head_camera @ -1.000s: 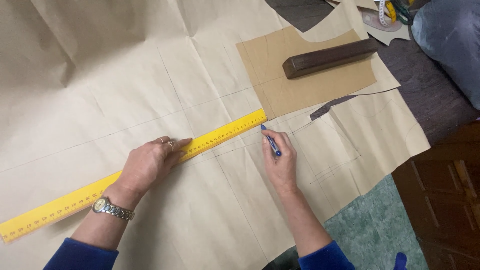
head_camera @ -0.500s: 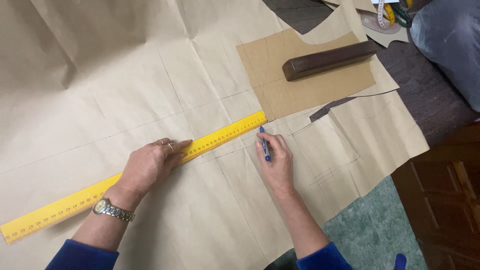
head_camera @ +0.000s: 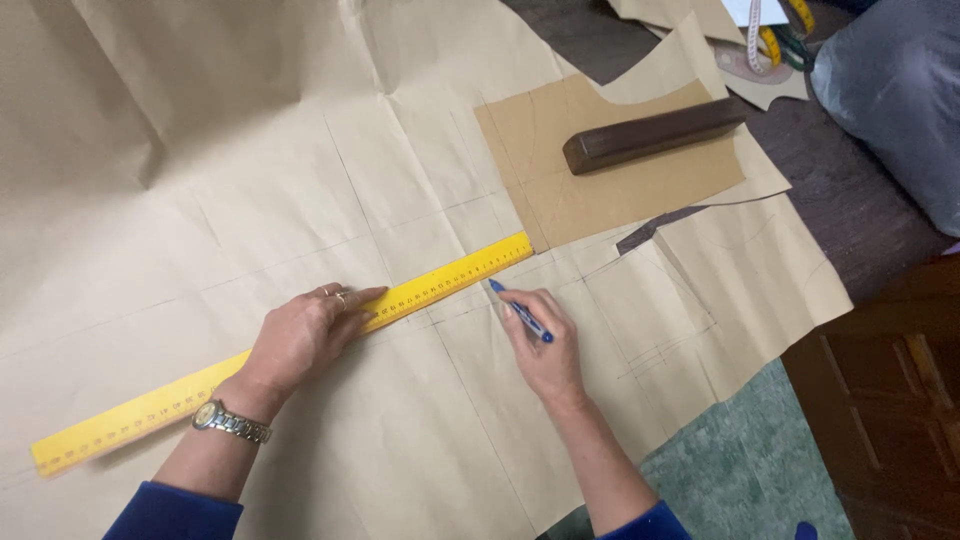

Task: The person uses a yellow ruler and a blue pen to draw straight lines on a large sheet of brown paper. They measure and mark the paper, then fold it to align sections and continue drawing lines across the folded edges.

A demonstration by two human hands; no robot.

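Observation:
A long yellow ruler [head_camera: 440,284] lies slanted across a big sheet of tan pattern paper [head_camera: 200,150]. My left hand [head_camera: 300,335] rests flat on the ruler's middle, fingers spread, a watch on the wrist. My right hand [head_camera: 545,350] grips a blue pen [head_camera: 520,310], its tip touching the paper just below the ruler's right end. Faint pencil lines cross the paper around the pen.
A darker brown cardboard pattern piece [head_camera: 610,170] lies beyond the ruler's end with a dark wooden block [head_camera: 650,135] on it. A measuring tape [head_camera: 765,35] and a grey bundle [head_camera: 900,90] sit at the top right. Green carpet [head_camera: 740,470] lies beyond the paper's lower right edge.
My right hand has slid left along the ruler's lower edge with the pen. The left hand and ruler have stayed put.

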